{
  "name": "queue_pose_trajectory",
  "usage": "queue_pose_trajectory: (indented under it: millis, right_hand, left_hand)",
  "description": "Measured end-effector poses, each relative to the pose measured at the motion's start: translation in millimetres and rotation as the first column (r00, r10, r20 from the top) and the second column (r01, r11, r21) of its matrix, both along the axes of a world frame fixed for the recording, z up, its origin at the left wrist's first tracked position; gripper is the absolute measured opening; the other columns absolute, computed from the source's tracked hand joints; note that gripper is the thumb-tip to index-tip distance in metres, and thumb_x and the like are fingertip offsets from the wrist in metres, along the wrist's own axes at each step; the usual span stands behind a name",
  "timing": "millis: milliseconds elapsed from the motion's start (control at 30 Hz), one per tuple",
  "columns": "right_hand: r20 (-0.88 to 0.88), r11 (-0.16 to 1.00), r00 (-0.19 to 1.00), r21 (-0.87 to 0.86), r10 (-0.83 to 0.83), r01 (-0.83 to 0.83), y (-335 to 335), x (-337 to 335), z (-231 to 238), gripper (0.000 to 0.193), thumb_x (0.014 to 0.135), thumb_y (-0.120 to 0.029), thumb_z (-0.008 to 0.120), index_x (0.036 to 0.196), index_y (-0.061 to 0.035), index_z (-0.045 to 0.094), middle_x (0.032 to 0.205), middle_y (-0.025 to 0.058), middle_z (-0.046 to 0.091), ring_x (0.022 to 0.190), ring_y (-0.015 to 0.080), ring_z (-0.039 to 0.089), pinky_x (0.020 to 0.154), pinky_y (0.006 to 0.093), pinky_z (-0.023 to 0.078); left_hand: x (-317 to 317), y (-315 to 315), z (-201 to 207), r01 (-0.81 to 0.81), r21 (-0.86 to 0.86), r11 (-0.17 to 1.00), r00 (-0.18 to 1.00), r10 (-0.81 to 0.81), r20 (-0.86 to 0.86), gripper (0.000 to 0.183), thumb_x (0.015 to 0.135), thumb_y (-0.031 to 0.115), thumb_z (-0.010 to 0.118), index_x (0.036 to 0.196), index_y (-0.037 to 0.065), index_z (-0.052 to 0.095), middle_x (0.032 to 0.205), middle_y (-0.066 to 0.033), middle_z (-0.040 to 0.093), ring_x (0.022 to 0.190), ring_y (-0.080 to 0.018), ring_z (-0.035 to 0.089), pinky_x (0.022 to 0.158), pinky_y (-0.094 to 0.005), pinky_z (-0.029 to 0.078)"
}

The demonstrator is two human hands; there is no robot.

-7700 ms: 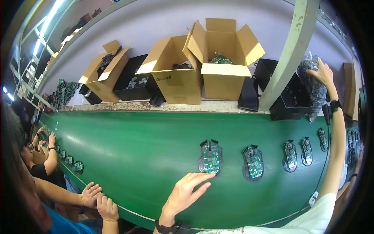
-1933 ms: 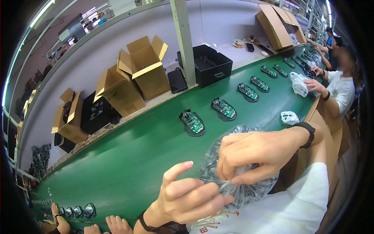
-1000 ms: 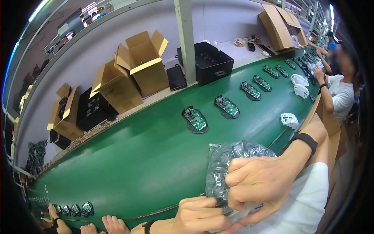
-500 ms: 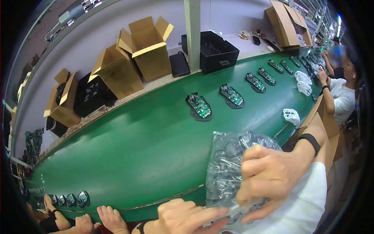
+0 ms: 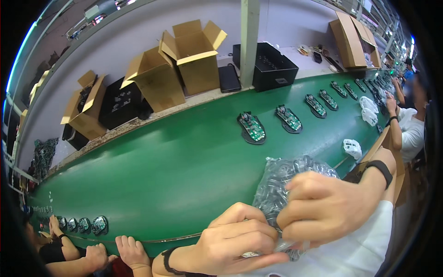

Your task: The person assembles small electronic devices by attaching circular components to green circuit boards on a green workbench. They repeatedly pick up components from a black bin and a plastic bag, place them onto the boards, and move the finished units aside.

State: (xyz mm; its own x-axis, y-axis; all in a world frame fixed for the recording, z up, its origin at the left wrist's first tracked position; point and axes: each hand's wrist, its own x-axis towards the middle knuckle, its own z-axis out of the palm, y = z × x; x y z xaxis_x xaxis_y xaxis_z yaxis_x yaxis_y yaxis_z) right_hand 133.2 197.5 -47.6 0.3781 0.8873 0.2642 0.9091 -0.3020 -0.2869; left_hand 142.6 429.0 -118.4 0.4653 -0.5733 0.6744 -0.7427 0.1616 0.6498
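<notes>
Left hand (image 5: 237, 237): it is half closed, with the fingers bent and the thumb stretched toward the right hand (image 5: 330, 205); it pinches the plastic of the bag (image 5: 273, 184) at the near end.
Right hand: it is curled almost into a fist and has hold of the bag close to the left hand's grip; its fingertips are partly hidden, so one cannot tell exactly how they press.
Bag: it is of clear, wrinkled plastic, with dark parts inside; it lies just beyond the two hands, and the right hand covers a portion of it.
Wristbands: one black band (image 5: 381, 172) is on the right wrist, another (image 5: 169, 261) on the left.
Belt (image 5: 152, 184): it is green and stretches beyond both hands, and far to their left.
Boards: straight ahead of the right hand, well apart from it, lies one green board (image 5: 253, 128) on a dark base; a second one (image 5: 289, 119) is to its right, and more follow in a row farther away.
White shells: one (image 5: 352, 148) is beyond the right hand, to its right; two others (image 5: 368, 111) lie farther off.
Co-worker: to the left of the left hand, another person's hand (image 5: 132, 251) rests at the belt's near edge.
</notes>
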Motion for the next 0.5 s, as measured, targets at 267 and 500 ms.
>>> queue_pose_trajectory:
  millis: [267, 500]
  right_hand:
    - [-0.050, 0.992, 0.993, 0.071, 0.111, -0.107, -7, -7, -2, 0.010, 0.088, -0.019, 0.069, 0.095, -0.0125, 0.069, 0.104, -0.0010, 0.065, 0.085, 0.0176, 0.046, 0.078, 0.0292, 0.041]
    - [-0.104, 0.949, 0.965, 0.234, 0.241, -0.212, -2, -19, -20, 0.012, 0.090, -0.024, 0.066, 0.087, -0.0134, 0.063, 0.086, -0.0022, 0.061, 0.079, 0.0186, 0.049, 0.075, 0.0316, 0.039]
  left_hand:
    - [-5, 6, 9, 0.171, 0.077, 0.982, 0.985, -0.168, -0.040, 0.027, 0.075, 0.031, 0.083, 0.080, 0.012, 0.064, 0.087, -0.0001, 0.069, 0.082, -0.0202, 0.055, 0.081, -0.0305, 0.038]
    - [-16, 0, -4, 0.403, 0.040, 0.914, 0.909, -0.395, -0.137, 0.028, 0.084, 0.035, 0.075, 0.079, 0.010, 0.062, 0.071, -0.0015, 0.058, 0.068, -0.0218, 0.049, 0.070, -0.0340, 0.037]
